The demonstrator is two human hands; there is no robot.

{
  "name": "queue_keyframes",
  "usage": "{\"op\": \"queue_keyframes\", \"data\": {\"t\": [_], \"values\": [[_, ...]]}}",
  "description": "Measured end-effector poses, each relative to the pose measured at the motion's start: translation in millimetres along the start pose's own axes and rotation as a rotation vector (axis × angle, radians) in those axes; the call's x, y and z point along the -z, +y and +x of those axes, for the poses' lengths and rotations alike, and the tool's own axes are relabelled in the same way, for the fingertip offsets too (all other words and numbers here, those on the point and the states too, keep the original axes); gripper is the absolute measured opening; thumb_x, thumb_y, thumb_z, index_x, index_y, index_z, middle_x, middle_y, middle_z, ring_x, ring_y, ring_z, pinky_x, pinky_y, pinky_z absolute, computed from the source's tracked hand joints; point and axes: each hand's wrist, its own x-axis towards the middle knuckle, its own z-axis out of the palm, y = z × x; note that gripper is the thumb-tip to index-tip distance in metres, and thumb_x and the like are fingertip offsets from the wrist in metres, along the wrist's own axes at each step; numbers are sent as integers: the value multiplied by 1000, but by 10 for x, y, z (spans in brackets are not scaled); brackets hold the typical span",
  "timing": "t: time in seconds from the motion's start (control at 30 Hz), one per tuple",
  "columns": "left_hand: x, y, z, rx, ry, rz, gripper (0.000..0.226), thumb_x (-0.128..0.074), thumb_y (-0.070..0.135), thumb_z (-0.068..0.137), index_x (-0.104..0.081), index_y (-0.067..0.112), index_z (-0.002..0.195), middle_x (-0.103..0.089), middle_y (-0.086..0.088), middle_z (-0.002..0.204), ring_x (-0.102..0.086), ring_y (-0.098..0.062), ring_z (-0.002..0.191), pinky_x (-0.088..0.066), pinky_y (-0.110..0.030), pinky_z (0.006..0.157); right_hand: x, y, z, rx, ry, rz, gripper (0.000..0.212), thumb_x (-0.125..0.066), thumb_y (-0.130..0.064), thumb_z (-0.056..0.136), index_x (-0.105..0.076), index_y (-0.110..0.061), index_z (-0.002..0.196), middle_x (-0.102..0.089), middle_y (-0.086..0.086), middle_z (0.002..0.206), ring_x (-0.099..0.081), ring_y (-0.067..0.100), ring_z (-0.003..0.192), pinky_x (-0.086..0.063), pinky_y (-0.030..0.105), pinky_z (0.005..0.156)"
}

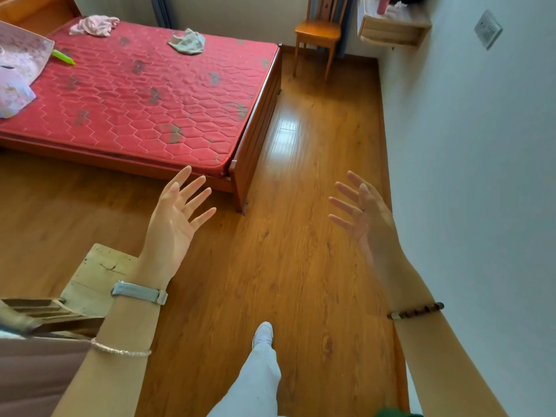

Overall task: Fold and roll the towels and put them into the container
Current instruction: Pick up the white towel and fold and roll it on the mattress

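Observation:
Two crumpled towels lie on the red mattress (144, 94): a pink towel (94, 25) near its far left corner and a grey-green towel (187, 41) further right. My left hand (176, 218) and my right hand (362, 213) are raised over the wooden floor, palms facing each other, fingers spread and straight. Both hold nothing and are well short of the bed. A pale floral bag or container (21, 64) sits at the left edge of the mattress, partly cut off.
A green pen-like object (63, 57) lies on the mattress next to the floral bag. A wooden chair (320, 31) stands at the far wall, a wall shelf (394, 24) to its right. A wooden stool (93, 278) sits low on the left. My foot (263, 334) is on the floor.

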Motion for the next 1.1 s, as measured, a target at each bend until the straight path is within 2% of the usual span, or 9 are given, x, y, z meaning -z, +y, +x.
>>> {"op": "queue_keyframes", "data": {"t": [0.1,0.33,0.5,0.6,0.7,0.8,0.93,1.1], "values": [[16,38,342,25,-23,1,97,-67,77,67,-38,34,149,-53,4,148,-52,-17,135,-47,-42,104,-96,-61,331,2,10,9,85,-65,-83,59,-52,-39,130,-61,-5,135,-62,19,120,-53,45,98],[10,160,1131,10,-89,-1,92,-68,77,67,-42,35,145,-54,4,146,-52,-18,135,-47,-43,103,-226,-198,1009,30,52,17,85,-65,-84,58,-52,-39,130,-61,-6,135,-63,19,120,-53,45,97],[-56,153,1556,11,-92,-15,100,-71,76,65,-40,29,148,-55,1,146,-53,-18,134,-53,-39,100,-155,-223,1365,30,81,18,84,-64,-83,59,-53,-39,129,-61,-5,134,-64,19,118,-55,43,96],[-130,117,1827,18,-84,-30,89,-68,71,74,-41,28,148,-55,0,146,-54,-19,133,-54,-39,99,-73,-236,1636,26,95,20,83,-64,-83,59,-53,-39,129,-62,-5,133,-64,19,118,-55,43,95],[-228,49,2131,31,-59,-54,65,-51,53,93,-39,25,150,-55,-2,146,-53,-22,134,-55,-38,97,27,-246,1951,25,101,31,85,-66,-84,56,-53,-40,128,-62,-6,133,-64,19,117,-56,41,94],[-385,23,2493,31,-42,-69,71,-58,56,89,-41,25,150,-54,-4,146,-54,-22,133,-53,-41,100,154,-264,2333,25,95,45,87,-66,-84,55,-53,-39,129,-62,-5,134,-64,19,118,-55,43,95],[-656,-12,3050,30,3,-93,50,-40,40,101,-43,24,148,-54,-6,147,-53,-24,134,-52,-42,102,362,-358,2952,28,78,65,86,-66,-84,56,-53,-40,128,-61,-4,134,-64,20,118,-54,44,97],[-1010,31,3736,33,31,-111,45,-34,35,106,-45,22,148,-55,-7,146,-54,-24,133,-52,-43,102,634,-494,3646,45,79,79,86,-66,-85,54,-53,-41,127,-61,-6,134,-63,19,119,-53,42,97]]}}
